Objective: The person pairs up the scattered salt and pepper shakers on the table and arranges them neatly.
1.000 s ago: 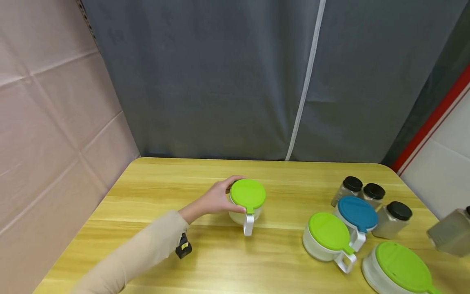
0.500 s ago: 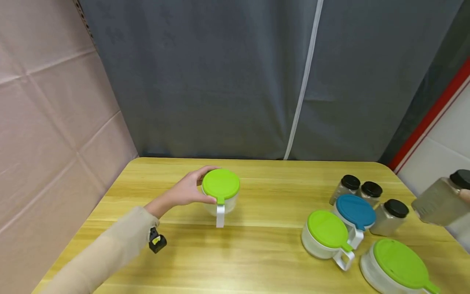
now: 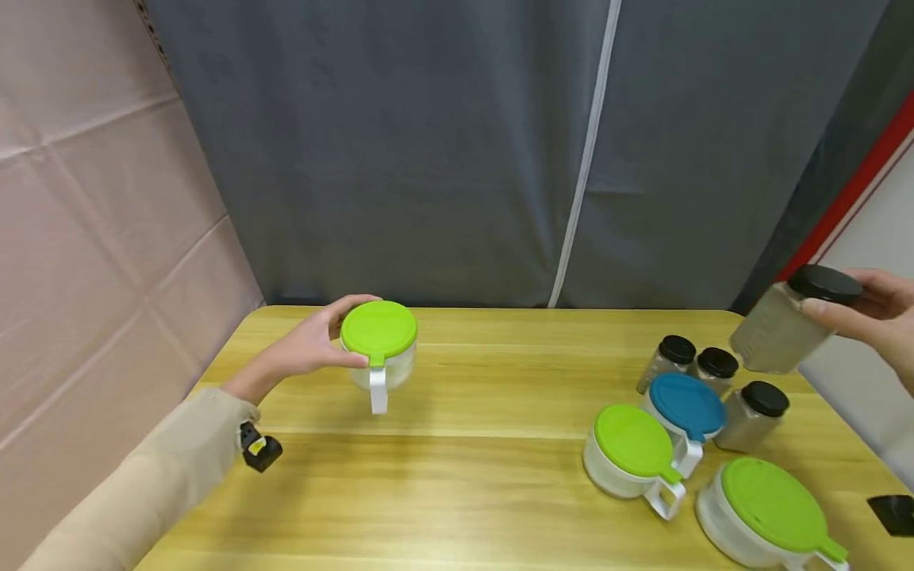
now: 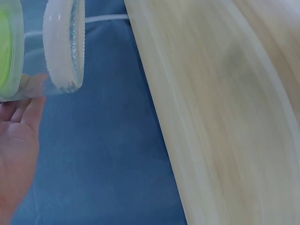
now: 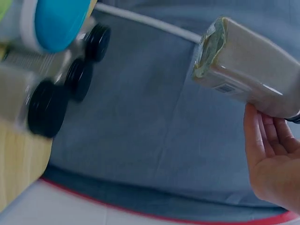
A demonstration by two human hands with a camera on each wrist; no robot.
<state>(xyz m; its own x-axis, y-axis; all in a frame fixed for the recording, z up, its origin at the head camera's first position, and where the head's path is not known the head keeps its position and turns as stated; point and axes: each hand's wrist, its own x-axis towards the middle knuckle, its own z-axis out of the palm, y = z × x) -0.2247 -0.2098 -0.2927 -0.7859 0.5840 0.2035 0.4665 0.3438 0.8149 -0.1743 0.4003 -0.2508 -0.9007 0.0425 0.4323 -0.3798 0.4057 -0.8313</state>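
My left hand [image 3: 307,341] grips a round clear jar with a green lid [image 3: 378,329] and a white handle, fingers and thumb around its side. That jar hangs above the left half of the wooden table [image 3: 500,476]; its ribbed base [image 4: 61,47] shows in the left wrist view. At the right, my right hand [image 3: 885,317] holds a square clear jar [image 3: 774,333] by its black-lidded end, tilted in the air. Greyish-brown contents fill it, and a label with a barcode [image 5: 226,87] is on its side. Some fingers of both hands are hidden behind the jars.
On the table's right stand a green-lidded jar [image 3: 634,444], a blue-lidded jar [image 3: 687,403] and a larger green-lidded jar [image 3: 771,507]. Black-lidded jars [image 3: 762,404] cluster just behind them. A grey curtain [image 3: 428,159] hangs at the back, and pinkish cloth [image 3: 93,238] at the left.
My left hand has carried the green-lidded jar leftward and up. My right hand has come into view from the right, raising the black-lidded jar and bringing it leftward.
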